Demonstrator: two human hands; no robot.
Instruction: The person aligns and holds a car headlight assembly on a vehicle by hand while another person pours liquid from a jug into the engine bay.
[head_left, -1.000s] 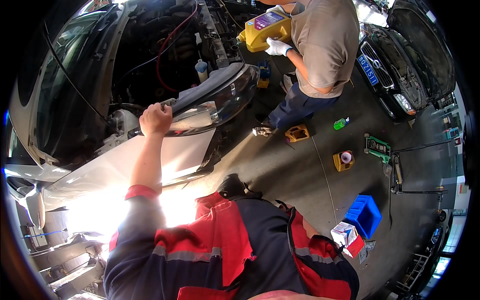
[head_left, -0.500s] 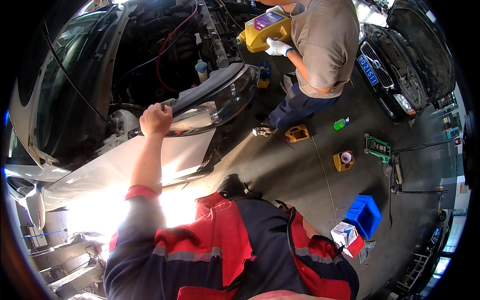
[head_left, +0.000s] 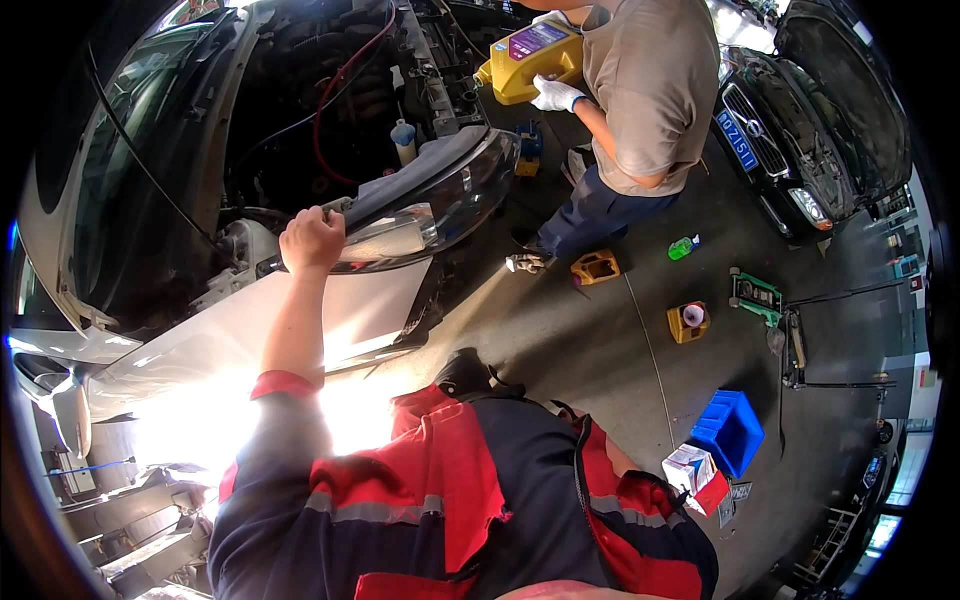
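My left hand (head_left: 312,240) is closed, its fingers curled over the front corner of a silver car, right by the inner end of the headlight (head_left: 455,205). What the fingers grip, if anything, is hidden beneath them. Below the hand runs the silver fender (head_left: 300,310), washed out by glare. Above it lies the open engine bay (head_left: 300,120), with a red hose (head_left: 318,125) and a reservoir with a pale blue cap (head_left: 403,135). My right hand is out of sight; only part of the right sleeve (head_left: 650,510) shows.
A co-worker (head_left: 650,90) in white gloves tilts a yellow jug (head_left: 535,60) at the car's front. On the floor are yellow containers (head_left: 688,322), a green bottle (head_left: 683,247), a floor jack (head_left: 757,296), a blue bin (head_left: 728,432) and a white-red box (head_left: 692,470). Another car (head_left: 780,150) stands behind.
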